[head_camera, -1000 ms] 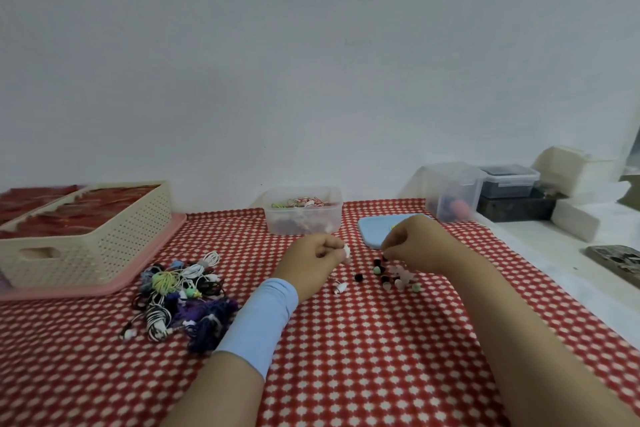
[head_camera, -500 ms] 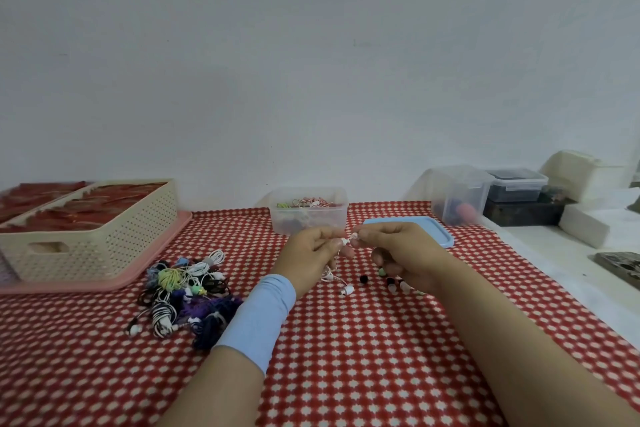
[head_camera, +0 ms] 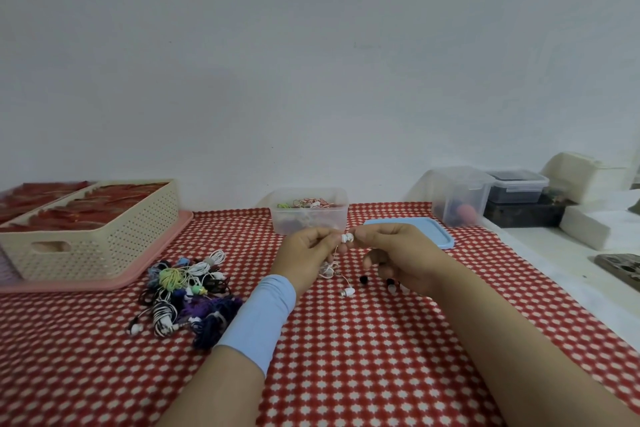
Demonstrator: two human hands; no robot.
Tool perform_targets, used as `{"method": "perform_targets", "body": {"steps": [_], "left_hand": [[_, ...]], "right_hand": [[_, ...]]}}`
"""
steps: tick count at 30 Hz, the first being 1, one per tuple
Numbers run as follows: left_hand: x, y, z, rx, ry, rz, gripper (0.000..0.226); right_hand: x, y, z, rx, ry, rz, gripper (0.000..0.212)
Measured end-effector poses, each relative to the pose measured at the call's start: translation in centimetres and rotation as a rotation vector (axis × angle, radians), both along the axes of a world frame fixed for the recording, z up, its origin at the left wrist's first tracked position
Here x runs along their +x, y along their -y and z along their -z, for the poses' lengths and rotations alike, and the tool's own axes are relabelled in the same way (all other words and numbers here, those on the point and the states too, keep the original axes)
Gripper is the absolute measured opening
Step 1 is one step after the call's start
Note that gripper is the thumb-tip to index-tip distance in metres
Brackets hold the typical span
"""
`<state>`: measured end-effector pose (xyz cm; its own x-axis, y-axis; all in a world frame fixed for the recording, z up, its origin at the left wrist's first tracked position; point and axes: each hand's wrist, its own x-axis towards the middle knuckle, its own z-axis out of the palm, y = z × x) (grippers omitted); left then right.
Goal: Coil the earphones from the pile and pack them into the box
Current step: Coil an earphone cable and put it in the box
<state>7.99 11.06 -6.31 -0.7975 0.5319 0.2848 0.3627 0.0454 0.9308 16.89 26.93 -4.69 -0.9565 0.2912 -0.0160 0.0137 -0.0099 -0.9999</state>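
A white earbud [head_camera: 347, 238] is pinched between my left hand [head_camera: 306, 255] and my right hand [head_camera: 398, 253], held just above the red checked tablecloth. Its thin white cable hangs down from my left hand, and the second earbud [head_camera: 347, 291] dangles at the cloth. A pile of coiled, coloured earphones [head_camera: 187, 291] lies to the left of my left forearm. The clear plastic box [head_camera: 309, 215], with some earphones inside, stands right behind my hands. Its blue lid [head_camera: 434, 234] lies flat behind my right hand.
A cream perforated basket [head_camera: 90, 236] on a pink tray sits at the far left. Small black and white ear tips [head_camera: 363, 279] lie under my right hand. Clear and dark containers [head_camera: 460, 198] and white foam blocks [head_camera: 599, 225] crowd the right side.
My right hand rose from the loose ear tips on the cloth and met my left hand at the white earbud. Both hands now hold it slightly higher.
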Motion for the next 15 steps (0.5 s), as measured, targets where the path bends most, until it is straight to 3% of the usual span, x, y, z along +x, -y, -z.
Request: {"method": "perform_targets", "body": {"steps": [6, 15], "left_hand": [[-0.10, 0.23, -0.13, -0.014, 0.055, 0.085, 0.015], [-0.36, 0.45, 0.05, -0.004, 0.084, 0.109, 0.015]], "right_hand": [[-0.02, -0.03, 0.17, -0.030, 0.023, -0.005, 0.009], [0.03, -0.28, 0.06, -0.087, 0.026, -0.089, 0.028]]}}
